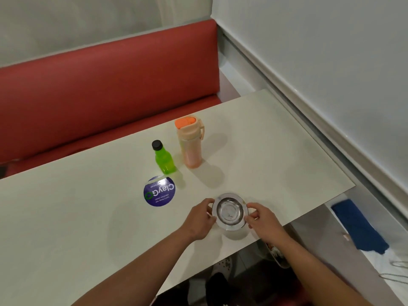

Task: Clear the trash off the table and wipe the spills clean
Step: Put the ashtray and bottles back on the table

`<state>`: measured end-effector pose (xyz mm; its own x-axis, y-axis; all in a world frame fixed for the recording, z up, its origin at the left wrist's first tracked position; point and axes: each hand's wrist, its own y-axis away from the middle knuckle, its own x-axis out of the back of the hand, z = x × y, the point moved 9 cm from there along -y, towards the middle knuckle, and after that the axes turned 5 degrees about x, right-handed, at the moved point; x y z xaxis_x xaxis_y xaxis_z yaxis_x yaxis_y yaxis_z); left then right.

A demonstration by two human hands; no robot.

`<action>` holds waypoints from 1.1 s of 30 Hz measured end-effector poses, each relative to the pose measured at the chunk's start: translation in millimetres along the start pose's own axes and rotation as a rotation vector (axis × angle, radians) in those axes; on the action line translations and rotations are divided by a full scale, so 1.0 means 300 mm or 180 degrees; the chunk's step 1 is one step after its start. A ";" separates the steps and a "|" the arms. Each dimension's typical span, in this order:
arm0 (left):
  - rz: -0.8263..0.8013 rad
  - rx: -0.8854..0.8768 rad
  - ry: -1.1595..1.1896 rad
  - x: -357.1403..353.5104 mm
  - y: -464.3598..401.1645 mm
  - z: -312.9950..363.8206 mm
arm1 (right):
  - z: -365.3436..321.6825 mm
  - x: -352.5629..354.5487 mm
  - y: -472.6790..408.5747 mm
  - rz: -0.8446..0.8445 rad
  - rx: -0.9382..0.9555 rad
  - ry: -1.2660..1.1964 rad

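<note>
Left hand (199, 219) and right hand (262, 218) grip opposite rim edges of steel bowl (229, 210), fingers curled round it; bowl between hands, near tabletop (265, 140) edge closest to person. Round blue sticker (159, 191) just beyond left hand. Green bottle (164, 159), black cap, upright farther beyond; orange flask (190, 144) upright just beside it, toward right-hand side. Blue cloth (357, 226) off tabletop, well out past right hand. Red bench (99, 89) beyond tabletop.

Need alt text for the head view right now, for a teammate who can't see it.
Both hands, left and right, grip a small steel bowl near the white table's edge; a green bottle and orange flask stand behind it.
</note>
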<state>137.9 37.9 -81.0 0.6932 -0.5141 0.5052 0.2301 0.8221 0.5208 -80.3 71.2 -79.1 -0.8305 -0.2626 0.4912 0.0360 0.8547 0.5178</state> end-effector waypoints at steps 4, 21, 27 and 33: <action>0.0272 0.0082 0.0112 0.171 0.074 -0.162 | -0.154 -0.190 0.000 -0.0229 0.0243 -0.0107; 0.0795 0.0470 -0.0068 0.732 0.151 -0.612 | -0.666 -0.776 -0.222 -0.0465 0.0756 0.0423; 0.0673 0.0312 -0.0330 0.756 0.109 -0.627 | -0.672 -0.826 -0.259 -0.0464 0.0673 0.0638; 0.0687 0.0296 -0.0411 0.768 0.086 -0.635 | -0.662 -0.851 -0.270 -0.0474 0.0665 0.0786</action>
<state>433.5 -12.7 -82.3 0.6251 -0.3611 0.6920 0.0184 0.8931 0.4495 239.2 -19.8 -107.3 -0.6577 -0.4697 0.5889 -0.2109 0.8654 0.4546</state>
